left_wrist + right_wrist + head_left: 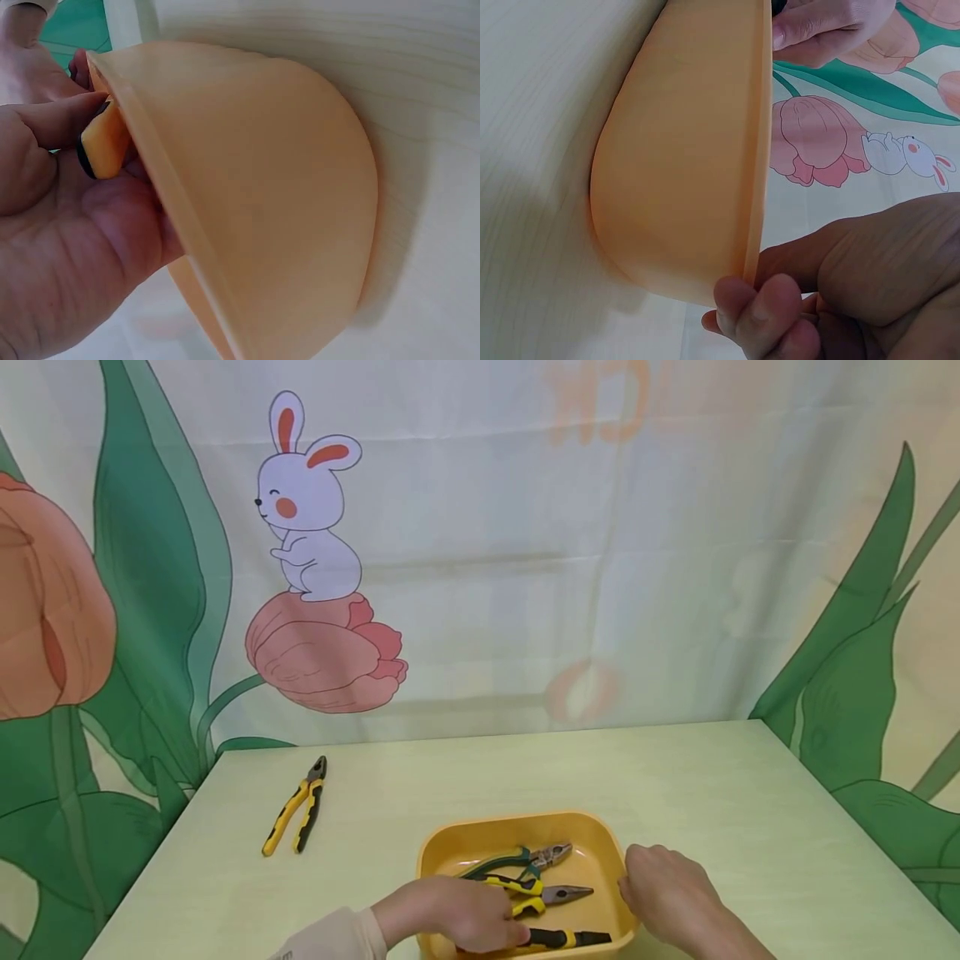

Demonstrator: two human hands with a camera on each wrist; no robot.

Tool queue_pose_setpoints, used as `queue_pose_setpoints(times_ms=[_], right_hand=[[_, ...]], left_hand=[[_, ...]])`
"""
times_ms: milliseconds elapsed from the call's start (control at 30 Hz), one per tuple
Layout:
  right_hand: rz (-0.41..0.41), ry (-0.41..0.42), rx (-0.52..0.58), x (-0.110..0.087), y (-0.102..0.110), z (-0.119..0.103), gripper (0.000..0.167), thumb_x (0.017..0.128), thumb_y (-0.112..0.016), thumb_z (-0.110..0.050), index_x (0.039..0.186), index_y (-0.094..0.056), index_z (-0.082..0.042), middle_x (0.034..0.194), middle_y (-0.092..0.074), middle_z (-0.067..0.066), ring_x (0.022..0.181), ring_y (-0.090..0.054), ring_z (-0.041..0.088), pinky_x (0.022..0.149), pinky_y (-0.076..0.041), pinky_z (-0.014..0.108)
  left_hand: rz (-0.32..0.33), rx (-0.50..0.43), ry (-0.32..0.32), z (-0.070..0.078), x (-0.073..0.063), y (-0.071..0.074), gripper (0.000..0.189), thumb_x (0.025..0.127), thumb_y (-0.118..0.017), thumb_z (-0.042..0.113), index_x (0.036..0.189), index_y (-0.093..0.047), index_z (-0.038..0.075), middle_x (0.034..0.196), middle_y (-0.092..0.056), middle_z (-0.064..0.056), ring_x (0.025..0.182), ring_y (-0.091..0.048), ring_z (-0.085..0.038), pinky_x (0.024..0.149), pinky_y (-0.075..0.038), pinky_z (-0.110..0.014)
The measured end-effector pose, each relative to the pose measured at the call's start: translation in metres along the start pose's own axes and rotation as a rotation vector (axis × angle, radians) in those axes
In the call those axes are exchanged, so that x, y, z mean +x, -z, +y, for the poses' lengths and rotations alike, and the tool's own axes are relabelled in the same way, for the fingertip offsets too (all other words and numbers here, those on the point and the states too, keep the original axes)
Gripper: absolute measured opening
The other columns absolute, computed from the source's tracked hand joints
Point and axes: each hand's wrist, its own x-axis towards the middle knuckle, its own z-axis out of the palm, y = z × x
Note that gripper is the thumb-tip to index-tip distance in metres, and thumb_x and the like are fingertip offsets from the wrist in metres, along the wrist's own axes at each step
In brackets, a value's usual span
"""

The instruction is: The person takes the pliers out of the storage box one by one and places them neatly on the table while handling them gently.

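Note:
A yellow plastic basin (525, 818) stands at the table's front. Its right rim is pinched between the thumb and curled fingers of my right hand (667, 889). My left hand (472, 912) reaches inside and grips black-and-yellow pliers (558, 938) along the near wall; one yellow handle end (106, 142) pokes out of the grasp in the left wrist view. Beyond them in the basin lie yellow-and-black long-nose pliers (566, 893), handles partly hidden by the left hand. Green-handled pliers (551, 856) rest nearest the far wall.
Another pair of yellow-and-black pliers (296, 810) lies at the table's back left, handles spread. The pale wood-grain table (720, 793) meets a hanging cloth (480, 527) printed with a rabbit and tulips along its back edge.

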Motion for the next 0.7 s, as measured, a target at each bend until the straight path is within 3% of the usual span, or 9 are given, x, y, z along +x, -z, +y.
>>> queue_pose_setpoints(times_ms=[300, 500, 700], right_hand=[[-0.001, 0.000, 0.013, 0.0000, 0.0001, 0.0016, 0.030, 0.096, -0.063, -0.008, 0.068, -0.053, -0.010, 0.060, -0.050, 0.003, 0.051, -0.043, 0.015, 0.049, -0.037, 0.028], [-0.019, -0.015, 0.007, 0.0025, -0.0004, 0.0019, 0.028, 0.095, -0.063, -0.009, 0.070, -0.054, -0.009, 0.062, -0.051, 0.004, 0.052, -0.044, 0.016, 0.050, -0.037, 0.028], [-0.037, -0.024, 0.008, 0.0036, -0.0008, 0.0018, 0.027, 0.095, -0.064, -0.009, 0.070, -0.054, -0.009, 0.062, -0.051, 0.003, 0.052, -0.043, 0.015, 0.050, -0.036, 0.027]], left_hand=[[-0.020, -0.053, 0.033, 0.0014, 0.0034, -0.0001, 0.057, 0.103, -0.039, 0.067, 0.081, -0.060, 0.019, 0.073, -0.050, -0.001, 0.078, -0.061, -0.013, 0.077, -0.046, -0.039], [-0.019, -0.074, 0.049, 0.0028, 0.0042, 0.0033, 0.066, 0.101, -0.033, 0.074, 0.079, -0.059, 0.018, 0.071, -0.051, -0.002, 0.064, -0.050, -0.017, 0.075, -0.047, -0.038], [0.002, -0.071, 0.025, 0.0052, 0.0030, 0.0068, 0.068, 0.101, -0.032, 0.075, 0.078, -0.060, 0.017, 0.071, -0.052, -0.002, 0.067, -0.056, -0.018, 0.076, -0.046, -0.037]])
